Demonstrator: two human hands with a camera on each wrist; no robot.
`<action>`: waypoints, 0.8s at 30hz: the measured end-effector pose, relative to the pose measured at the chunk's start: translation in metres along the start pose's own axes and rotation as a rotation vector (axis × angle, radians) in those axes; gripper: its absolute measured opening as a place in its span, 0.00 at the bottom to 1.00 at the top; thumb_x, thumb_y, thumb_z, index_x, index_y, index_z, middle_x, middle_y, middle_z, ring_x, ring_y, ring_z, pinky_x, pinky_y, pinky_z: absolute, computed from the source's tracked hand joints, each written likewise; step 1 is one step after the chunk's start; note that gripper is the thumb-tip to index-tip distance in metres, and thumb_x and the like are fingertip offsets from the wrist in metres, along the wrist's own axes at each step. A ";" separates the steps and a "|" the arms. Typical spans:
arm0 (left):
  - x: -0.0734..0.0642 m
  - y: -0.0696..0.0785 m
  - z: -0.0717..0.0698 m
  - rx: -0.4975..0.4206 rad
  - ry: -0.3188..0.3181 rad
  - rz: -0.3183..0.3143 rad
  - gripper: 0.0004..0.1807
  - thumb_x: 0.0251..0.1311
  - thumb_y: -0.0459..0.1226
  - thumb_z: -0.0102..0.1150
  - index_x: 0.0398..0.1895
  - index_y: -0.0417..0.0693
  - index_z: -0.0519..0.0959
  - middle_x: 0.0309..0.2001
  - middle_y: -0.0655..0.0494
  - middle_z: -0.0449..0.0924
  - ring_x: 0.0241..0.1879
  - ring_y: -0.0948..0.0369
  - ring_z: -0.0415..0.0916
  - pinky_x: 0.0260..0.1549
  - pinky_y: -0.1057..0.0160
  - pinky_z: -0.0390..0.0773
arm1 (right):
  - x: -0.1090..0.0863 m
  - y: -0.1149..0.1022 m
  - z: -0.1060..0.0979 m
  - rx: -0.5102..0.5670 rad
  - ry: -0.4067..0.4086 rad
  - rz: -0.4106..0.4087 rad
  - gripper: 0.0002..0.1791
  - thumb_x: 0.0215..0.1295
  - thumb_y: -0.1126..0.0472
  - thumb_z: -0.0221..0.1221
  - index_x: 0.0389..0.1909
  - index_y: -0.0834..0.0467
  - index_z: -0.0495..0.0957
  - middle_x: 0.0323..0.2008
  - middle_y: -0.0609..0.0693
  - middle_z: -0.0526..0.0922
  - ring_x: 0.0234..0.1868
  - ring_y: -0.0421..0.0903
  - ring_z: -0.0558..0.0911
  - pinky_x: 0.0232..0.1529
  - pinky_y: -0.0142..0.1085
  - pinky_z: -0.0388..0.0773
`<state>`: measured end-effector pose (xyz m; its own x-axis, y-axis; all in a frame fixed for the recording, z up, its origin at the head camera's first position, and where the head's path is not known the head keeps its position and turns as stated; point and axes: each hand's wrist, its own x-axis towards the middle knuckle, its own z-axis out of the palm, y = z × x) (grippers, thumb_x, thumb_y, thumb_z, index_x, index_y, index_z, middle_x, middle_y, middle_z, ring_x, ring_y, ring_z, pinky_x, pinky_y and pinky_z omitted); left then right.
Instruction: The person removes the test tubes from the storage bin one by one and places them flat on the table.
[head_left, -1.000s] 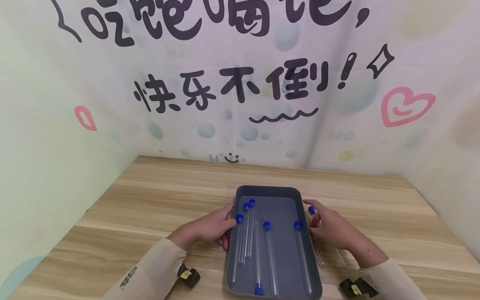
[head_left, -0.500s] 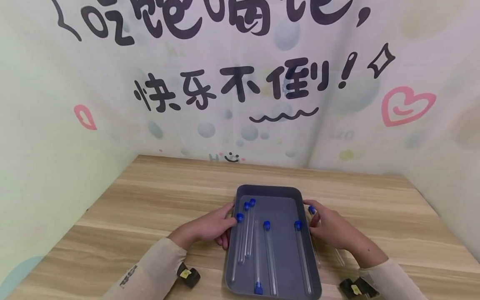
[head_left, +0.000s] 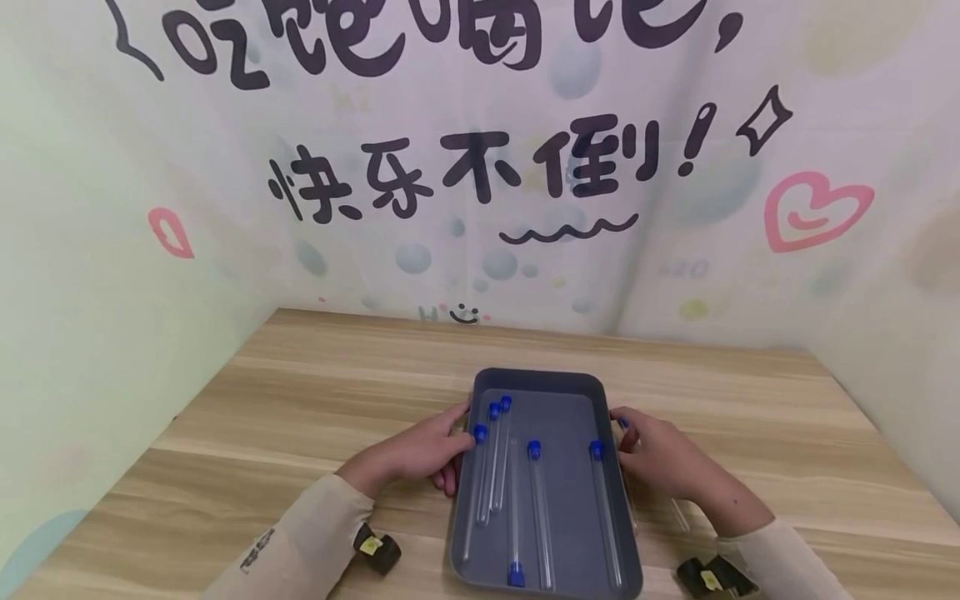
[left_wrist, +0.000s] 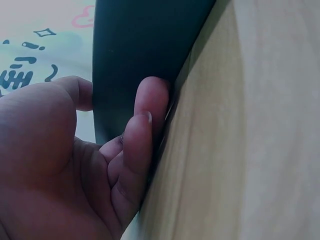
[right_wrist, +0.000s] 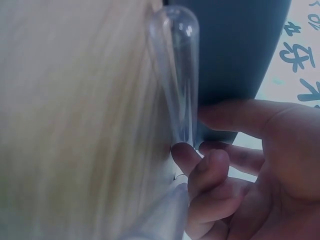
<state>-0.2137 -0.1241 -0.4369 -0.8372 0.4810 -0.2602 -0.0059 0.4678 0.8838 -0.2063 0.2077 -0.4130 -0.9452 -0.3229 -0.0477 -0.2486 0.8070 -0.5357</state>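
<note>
Tubes point(head_left: 541, 517) are lying in a grey tray point(head_left: 573, 508) on the desk point(head_left: 337, 358), left hand point(head_left: 420, 452) and right hand point(head_left: 666, 457), both part-curled, gripping its long sides, a sensible hold for something seemingly light and stiff, the slick tubes looking fragile and roll-prone.

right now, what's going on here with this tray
A person is handling a gray tray: the left hand grips its left side, the right hand touches its right wall. Six blue-capped test tubes lie inside, one with its cap toward the person. Two more tubes lie on the table alongside, partly hidden by the right hand.
</note>
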 end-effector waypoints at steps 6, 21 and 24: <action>0.001 -0.001 0.000 0.001 -0.001 -0.001 0.37 0.69 0.43 0.44 0.77 0.53 0.42 0.15 0.46 0.79 0.13 0.57 0.77 0.15 0.61 0.78 | 0.000 0.000 0.000 0.009 -0.002 0.015 0.28 0.59 0.61 0.62 0.61 0.63 0.70 0.27 0.48 0.78 0.25 0.41 0.74 0.24 0.33 0.71; -0.001 0.000 0.000 0.003 -0.003 0.009 0.37 0.69 0.44 0.44 0.77 0.57 0.42 0.17 0.46 0.79 0.14 0.57 0.78 0.15 0.60 0.79 | -0.001 -0.001 -0.001 0.011 0.006 -0.027 0.36 0.55 0.65 0.64 0.66 0.62 0.63 0.27 0.47 0.79 0.27 0.40 0.76 0.27 0.33 0.73; 0.000 0.000 0.000 0.004 -0.004 0.008 0.37 0.69 0.44 0.44 0.77 0.56 0.42 0.17 0.46 0.79 0.14 0.57 0.78 0.16 0.60 0.79 | -0.002 -0.001 -0.001 0.014 0.004 -0.020 0.34 0.55 0.65 0.64 0.63 0.62 0.64 0.27 0.48 0.79 0.26 0.41 0.75 0.25 0.33 0.73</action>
<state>-0.2136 -0.1241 -0.4363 -0.8350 0.4876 -0.2549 0.0031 0.4674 0.8840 -0.2047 0.2082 -0.4113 -0.9410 -0.3367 -0.0337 -0.2642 0.7933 -0.5485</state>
